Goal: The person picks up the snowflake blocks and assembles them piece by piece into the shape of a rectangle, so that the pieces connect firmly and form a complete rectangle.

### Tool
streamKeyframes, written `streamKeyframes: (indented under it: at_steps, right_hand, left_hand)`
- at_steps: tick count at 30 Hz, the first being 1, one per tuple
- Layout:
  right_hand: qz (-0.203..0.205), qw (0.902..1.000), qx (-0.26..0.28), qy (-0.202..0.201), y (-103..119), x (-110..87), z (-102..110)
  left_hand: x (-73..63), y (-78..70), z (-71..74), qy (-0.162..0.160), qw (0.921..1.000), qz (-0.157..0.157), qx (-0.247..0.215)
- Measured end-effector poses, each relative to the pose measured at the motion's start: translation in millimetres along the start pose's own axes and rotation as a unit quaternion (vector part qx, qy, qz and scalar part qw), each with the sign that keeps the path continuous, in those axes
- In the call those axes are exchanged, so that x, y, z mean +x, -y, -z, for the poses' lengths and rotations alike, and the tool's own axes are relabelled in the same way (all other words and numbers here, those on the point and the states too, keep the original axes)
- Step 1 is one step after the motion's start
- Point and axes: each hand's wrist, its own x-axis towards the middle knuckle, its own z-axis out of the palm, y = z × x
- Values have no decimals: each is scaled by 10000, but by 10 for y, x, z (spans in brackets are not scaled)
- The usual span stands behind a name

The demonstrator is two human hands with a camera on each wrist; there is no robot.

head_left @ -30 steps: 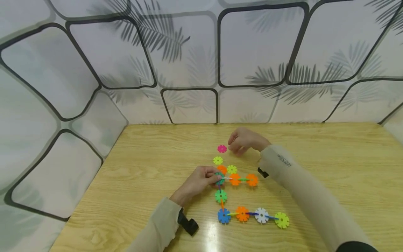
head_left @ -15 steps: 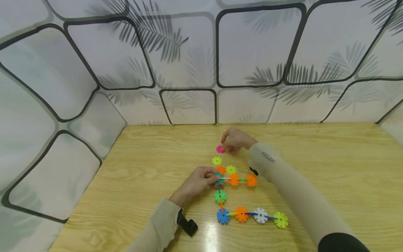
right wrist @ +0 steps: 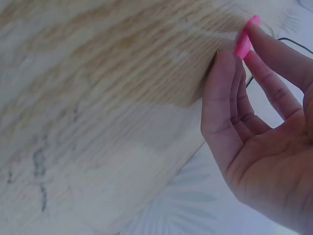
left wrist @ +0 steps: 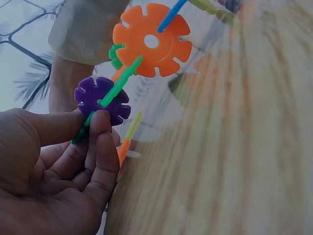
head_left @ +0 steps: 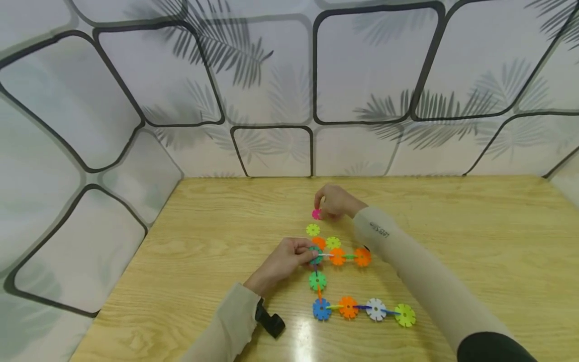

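A chain of notched snowflake discs joins flat and edge-on pieces on the table. My left hand point(head_left: 284, 261) pinches a teal disc point(head_left: 315, 256) in this chain between thumb and fingers. In the left wrist view, a purple disc point(left wrist: 105, 98) and a large orange disc point(left wrist: 151, 41) stand close by the left fingertips. My right hand point(head_left: 336, 202), farther back, pinches a pink disc point(head_left: 316, 214) with thumb and fingertips. That pink disc point(right wrist: 247, 39) is tilted in the right wrist view. Between the hands lie a yellow-green disc point(head_left: 312, 230) and an orange disc point(head_left: 318, 243).
The chain's front row runs rightward from a blue disc point(head_left: 321, 309) through a white disc point(head_left: 376, 309) to a yellow-green disc point(head_left: 405, 315). A shorter branch ends at an orange disc point(head_left: 362, 257). Behind the wooden table point(head_left: 217, 211) rises a patterned wall point(head_left: 371, 65).
My right hand has moved left to the pink disc and taken hold of it. The left hand keeps its place on the teal disc.
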Motion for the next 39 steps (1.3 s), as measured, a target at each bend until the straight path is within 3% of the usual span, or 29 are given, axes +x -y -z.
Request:
streamKeyframes:
  at_steps: [8, 16, 25, 39]
  right_hand:
    - [382, 9989, -258, -82, -69, -57, 70]
    - [1031, 9946, -114, -57, -337, -252, 165]
    - [1156, 9931, 155, 74, -547, -498, 319]
    - [1157, 9886, 944, 202, -703, -828, 359]
  left_hand:
    - [-4, 0, -2, 11, 10000, -32, -57]
    - [-2, -6, -42, 34, 9999, 29, -161]
    - [-3, 4, -18, -47, 10000, 45, -71]
    - [-15, 4, -17, -33, 9997, 95, -220]
